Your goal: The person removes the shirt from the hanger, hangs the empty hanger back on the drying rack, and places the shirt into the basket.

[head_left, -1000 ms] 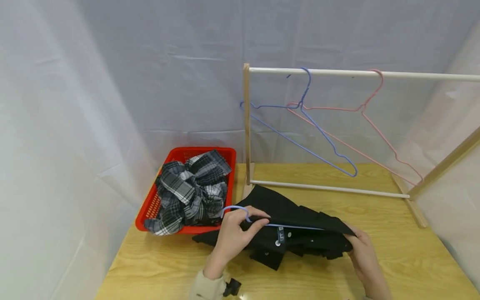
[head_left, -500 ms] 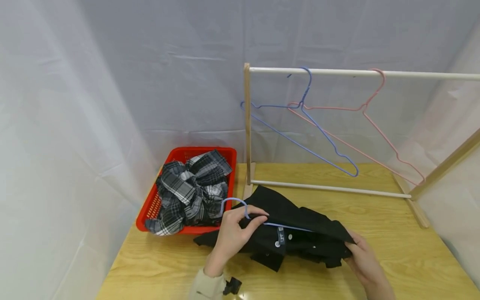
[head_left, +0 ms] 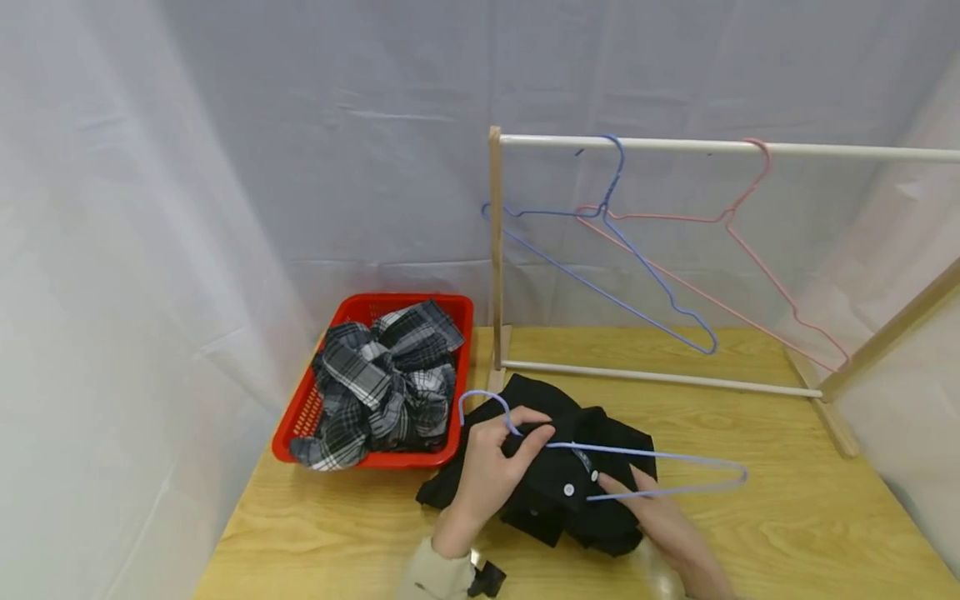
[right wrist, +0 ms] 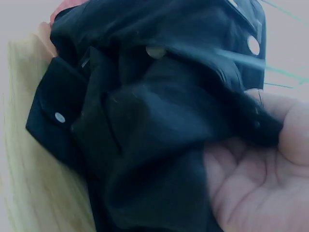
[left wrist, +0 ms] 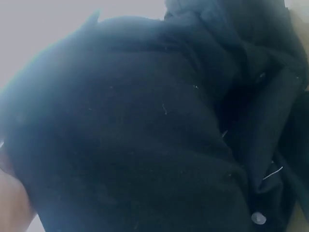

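Note:
My left hand point(head_left: 491, 467) pinches a light-blue wire hanger point(head_left: 675, 456) just below its hook, together with the collar area of a black buttoned shirt point(head_left: 611, 521). The hanger's right end sticks out past the shirt, over the table; its left end is hidden by cloth. My right hand point(head_left: 667, 521) holds the shirt's front edge beneath that end, thumb and fingers round the cloth in the right wrist view. White buttons point(right wrist: 253, 45) show along the front. Black cloth point(left wrist: 130, 125) nearly fills the left wrist view.
A red basket point(head_left: 462, 358) with crumpled plaid cloth point(head_left: 360, 375) stands at the left. Behind the shirt is a rack with a white rail point(head_left: 682, 147), where a blue hanger point(head_left: 555, 265) and a pink hanger point(head_left: 757, 267) hang. The wooden table point(head_left: 810, 517) lies underneath.
The hanger's right end, earlier covered by the shirt, now lies out in the open. My right hand has moved left with the shirt's edge, bunching the cloth; my left hand has shifted slightly right.

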A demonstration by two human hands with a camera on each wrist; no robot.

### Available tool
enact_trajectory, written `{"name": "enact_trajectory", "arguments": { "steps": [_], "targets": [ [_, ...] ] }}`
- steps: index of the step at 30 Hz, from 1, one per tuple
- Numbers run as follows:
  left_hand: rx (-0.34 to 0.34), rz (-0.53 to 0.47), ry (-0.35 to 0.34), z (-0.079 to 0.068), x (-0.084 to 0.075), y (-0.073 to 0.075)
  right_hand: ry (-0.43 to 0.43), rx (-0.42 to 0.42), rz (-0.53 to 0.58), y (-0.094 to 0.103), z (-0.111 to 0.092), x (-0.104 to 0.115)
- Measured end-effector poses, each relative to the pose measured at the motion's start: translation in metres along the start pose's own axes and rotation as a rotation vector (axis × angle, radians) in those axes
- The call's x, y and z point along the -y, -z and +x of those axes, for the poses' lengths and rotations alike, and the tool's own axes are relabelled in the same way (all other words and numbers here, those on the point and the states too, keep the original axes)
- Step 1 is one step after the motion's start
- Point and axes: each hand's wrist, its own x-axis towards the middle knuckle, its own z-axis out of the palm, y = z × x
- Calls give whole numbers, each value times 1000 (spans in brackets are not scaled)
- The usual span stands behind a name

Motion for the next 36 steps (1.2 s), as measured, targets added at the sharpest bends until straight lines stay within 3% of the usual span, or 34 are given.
{"name": "enact_trajectory", "arguments": {
  "steps": [3, 8, 14, 19, 21, 25, 28, 32, 36],
  "targets": [
    [-18, 18, 37, 0, 0, 1, -7, -96, -11, -3, -1, 2],
    [-52, 34, 130, -2, 1, 10, 88, -156, -43, 9, -9, 7],
    [-84, 59, 118, -2, 5, 16, 258, -213, -33, 21, -19, 8],
    [-81, 96, 121, -4, 7, 18, 348, -245, -127, 27, -25, 10],
    [-64, 104, 131, -4, 7, 18, 418, -267, -125, 28, -25, 11],
    [-21, 119, 140, -5, 7, 17, 641, -273, -74, 32, -26, 17],
    [12, 136, 141, -5, 6, 15, 744, -335, -114, 32, -26, 23],
    [46, 154, 147, -5, 3, 12, 814, -486, -381, 27, -27, 30],
    [89, 166, 148, -4, -2, 8, 978, -593, -677, 18, -26, 33]
  ]
}}
